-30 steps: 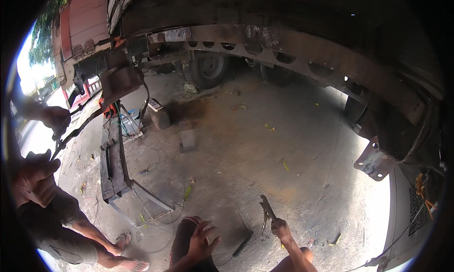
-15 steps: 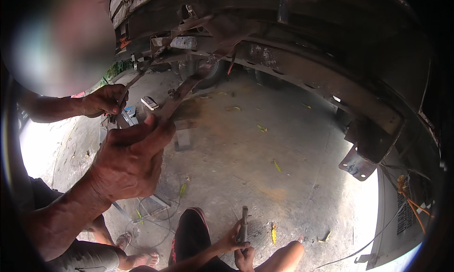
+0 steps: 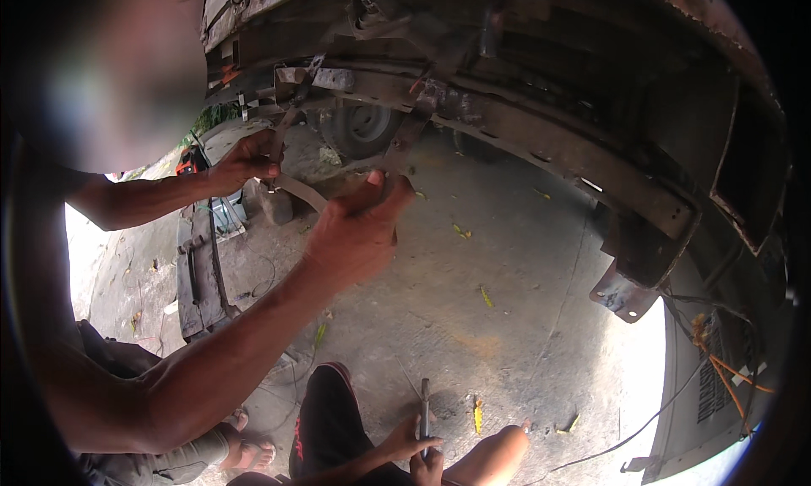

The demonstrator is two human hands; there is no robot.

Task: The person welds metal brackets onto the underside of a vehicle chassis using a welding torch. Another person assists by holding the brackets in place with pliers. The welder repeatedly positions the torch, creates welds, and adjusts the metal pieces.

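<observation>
Low in the view, my left hand (image 3: 402, 440) and my right hand (image 3: 428, 466) are both closed on a grey electrode holder (image 3: 425, 412). A thin rod (image 3: 409, 376) sticks out from its upper end toward the left. The left hand is at the middle of the holder, the right hand at its lower end. Above and to the left, a co-worker's two hands (image 3: 355, 228) grip a rusty metal frame of flat bars (image 3: 410, 135). Its far end reaches up to the rusty beam (image 3: 557, 152) under a vehicle body.
A steel bracket with holes (image 3: 625, 296) hangs at the beam's right end. A wheel (image 3: 359, 127) stands beyond. A toolbox (image 3: 226, 215) and a long metal channel (image 3: 198, 275) lie left. Cables (image 3: 625, 444) and leaves (image 3: 478, 417) lie on concrete. The co-worker's feet (image 3: 249, 452) are lower left.
The co-worker's hands and the flat-bar frame have moved up, the nearer hand also to the right, closer to the beam. My hands and the holder stay nearly in place.
</observation>
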